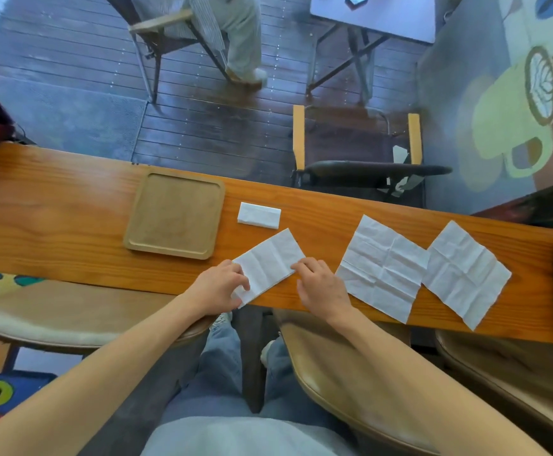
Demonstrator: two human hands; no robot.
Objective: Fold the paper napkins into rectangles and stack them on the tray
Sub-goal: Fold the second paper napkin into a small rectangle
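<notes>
A thin white creased paper napkin (pixel 270 263), folded in half, is pinned at the table's near edge by the left hand (pixel 221 287) and right hand (pixel 321 289), fingertips apparently pressing flat. Overhanging the edge, it could slip or crease crookedly. The square wooden tray (pixel 137 225) lies bare at ten o'clock.
</notes>
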